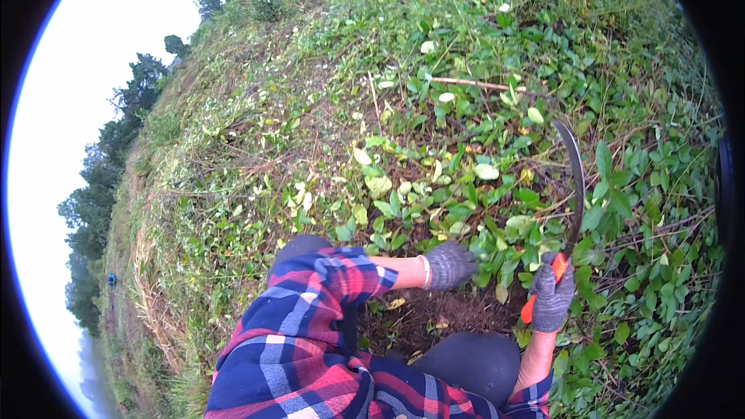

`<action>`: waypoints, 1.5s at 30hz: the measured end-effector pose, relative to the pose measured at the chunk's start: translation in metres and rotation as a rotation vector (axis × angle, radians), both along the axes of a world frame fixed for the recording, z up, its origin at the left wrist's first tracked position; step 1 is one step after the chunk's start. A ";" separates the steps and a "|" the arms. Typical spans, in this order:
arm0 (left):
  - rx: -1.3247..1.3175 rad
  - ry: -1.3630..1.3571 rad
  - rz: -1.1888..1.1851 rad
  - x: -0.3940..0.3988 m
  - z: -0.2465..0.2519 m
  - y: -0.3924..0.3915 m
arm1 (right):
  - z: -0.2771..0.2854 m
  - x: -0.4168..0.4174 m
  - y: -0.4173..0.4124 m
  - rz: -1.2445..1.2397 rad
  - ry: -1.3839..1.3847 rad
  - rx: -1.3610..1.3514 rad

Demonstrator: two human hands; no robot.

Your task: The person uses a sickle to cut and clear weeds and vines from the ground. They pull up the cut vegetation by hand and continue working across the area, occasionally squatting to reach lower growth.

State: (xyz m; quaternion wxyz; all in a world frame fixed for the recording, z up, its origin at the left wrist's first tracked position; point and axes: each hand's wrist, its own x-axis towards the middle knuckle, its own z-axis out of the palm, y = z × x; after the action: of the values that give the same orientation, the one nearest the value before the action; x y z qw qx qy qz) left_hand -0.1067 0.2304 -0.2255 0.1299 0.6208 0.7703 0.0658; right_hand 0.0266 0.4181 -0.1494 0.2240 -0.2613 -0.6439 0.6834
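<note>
My right hand [550, 298], in a grey knit glove, grips the orange handle [560, 267] of a sickle. The sickle's curved dark blade [577, 192] rises from the fist and bends to the left at its tip, over the green undergrowth. My left hand [450, 266], gloved in the same way, is at the edge of a clump of broad-leaved plants [492, 250]. Its fingers are curled, and their tips are hidden, so whether stems are in them does not show. Bare brown soil [433, 317] lies between the two hands and my knees.
Low leafy growth [634, 279] thickens to the right. Cut pale leaves [378, 186] and thin stems litter the slope ahead. A reddish stick [471, 82] lies farther up. Dry straw-like grass [154, 302] and dark trees [110, 174] are at left. My dark-clad knee [474, 364] is close to the soil.
</note>
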 end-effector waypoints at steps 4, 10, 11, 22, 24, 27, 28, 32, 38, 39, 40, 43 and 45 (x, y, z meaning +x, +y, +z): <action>0.262 0.125 -0.122 0.024 -0.032 0.032 | -0.062 0.057 -0.007 -0.103 -0.136 0.073; 0.204 0.329 0.028 0.013 -0.084 0.049 | -0.118 0.113 -0.036 -0.040 -0.265 -0.215; 0.205 0.401 0.126 0.002 -0.086 0.049 | -0.130 0.120 -0.030 -0.004 -0.278 -0.095; -0.736 -0.192 0.827 -0.119 -0.064 -0.077 | -0.169 0.149 0.021 0.063 -0.765 0.628; -0.730 -0.084 0.811 -0.148 -0.067 -0.111 | -0.142 0.143 0.000 -0.074 -0.572 0.292; -0.496 0.037 0.806 -0.155 -0.038 -0.087 | -0.145 0.148 -0.017 0.096 -0.527 0.436; -0.348 0.055 0.700 -0.145 -0.025 -0.057 | -0.162 0.154 -0.015 0.117 -0.569 0.535; 0.167 0.076 0.186 -0.055 0.017 0.031 | -0.175 0.135 -0.026 -0.076 -0.728 0.175; -0.117 0.219 -0.244 0.016 -0.060 0.097 | -0.171 0.133 -0.028 -0.133 -0.655 0.156; -0.202 0.340 -0.109 0.006 -0.081 0.098 | -0.170 0.131 -0.030 -0.142 -0.636 0.140; -0.207 0.378 0.044 -0.004 -0.095 0.102 | -0.166 0.135 -0.027 -0.169 -0.632 0.132; -0.260 0.380 0.242 -0.033 -0.111 0.074 | -0.162 0.139 -0.024 -0.104 -0.659 0.148; -0.411 0.274 0.234 -0.034 -0.107 0.079 | -0.168 0.144 -0.018 0.006 -0.641 0.156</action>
State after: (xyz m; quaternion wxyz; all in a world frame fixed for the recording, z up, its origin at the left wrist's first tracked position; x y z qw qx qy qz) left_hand -0.1403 0.3090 -0.3324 0.1393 0.4914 0.8444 -0.1618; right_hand 0.1706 0.4001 -0.3170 0.0275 -0.4432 -0.7328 0.5155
